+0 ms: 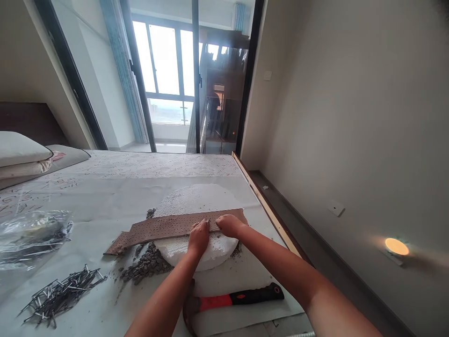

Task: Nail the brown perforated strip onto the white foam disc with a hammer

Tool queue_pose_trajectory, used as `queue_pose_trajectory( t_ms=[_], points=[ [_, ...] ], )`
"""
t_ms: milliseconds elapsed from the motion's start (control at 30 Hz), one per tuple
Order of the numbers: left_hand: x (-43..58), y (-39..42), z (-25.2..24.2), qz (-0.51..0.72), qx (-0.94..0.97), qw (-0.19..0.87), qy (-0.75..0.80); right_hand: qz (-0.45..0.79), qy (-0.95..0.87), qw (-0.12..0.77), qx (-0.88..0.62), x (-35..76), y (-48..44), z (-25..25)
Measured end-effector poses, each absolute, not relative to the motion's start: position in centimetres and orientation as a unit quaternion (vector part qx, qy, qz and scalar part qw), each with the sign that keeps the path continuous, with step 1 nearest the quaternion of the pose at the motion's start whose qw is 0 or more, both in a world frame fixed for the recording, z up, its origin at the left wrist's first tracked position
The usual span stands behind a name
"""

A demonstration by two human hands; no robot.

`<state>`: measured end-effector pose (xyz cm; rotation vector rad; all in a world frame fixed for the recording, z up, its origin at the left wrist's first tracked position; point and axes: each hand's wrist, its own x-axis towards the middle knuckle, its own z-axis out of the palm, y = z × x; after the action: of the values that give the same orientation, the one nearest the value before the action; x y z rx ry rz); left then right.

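A brown board (157,229) dotted with small holes lies across a round white foam disc (196,196). My left hand (199,234) is closed at the board's near edge, its fingers pinched round something small that I cannot make out. Just right of it, my right hand (228,225) is closed over the board on a thin metal piece, perhaps a nail, pointing left. Nearer to me lies a hammer (242,298) with a red and black handle. A heap of nails (65,292) sits at the lower left, and grey gravel (150,264) is piled beside the disc.
A clear plastic bag (35,234) lies at the left, with pillows (23,152) behind it. The covered surface ends on the right at a wooden edge (270,210). Beyond are a wall with a lit lamp (397,246) and glass sliding doors.
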<state>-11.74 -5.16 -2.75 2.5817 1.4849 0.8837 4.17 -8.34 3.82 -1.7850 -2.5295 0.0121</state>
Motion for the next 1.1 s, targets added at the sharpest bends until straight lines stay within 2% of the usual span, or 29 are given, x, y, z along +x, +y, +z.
queue_pose_trajectory(
  t_ms=[300,467,633,867,1100],
  points=[
    [-11.9,-5.4,-2.1,0.283,0.837,0.031,0.468,0.055,-0.786,0.13,-0.602,2.2,-7.7,3.5],
    [-11.8,-5.2,-2.5,0.284,0.838,0.026,0.464,0.046,-0.765,0.151,-0.625,4.0,-7.5,3.0],
    [-11.7,-5.1,-2.7,0.298,0.835,0.03,0.462,-0.009,-0.739,0.098,-0.666,7.9,-7.9,2.7],
    [-11.7,-5.1,-2.5,0.292,0.838,0.017,0.461,-0.055,-0.773,-0.011,-0.632,8.3,-8.3,1.8],
    [-11.6,-4.9,-2.5,0.279,0.839,0.004,0.467,-0.073,-0.795,-0.048,-0.6,7.8,-7.8,1.8]
  ],
)
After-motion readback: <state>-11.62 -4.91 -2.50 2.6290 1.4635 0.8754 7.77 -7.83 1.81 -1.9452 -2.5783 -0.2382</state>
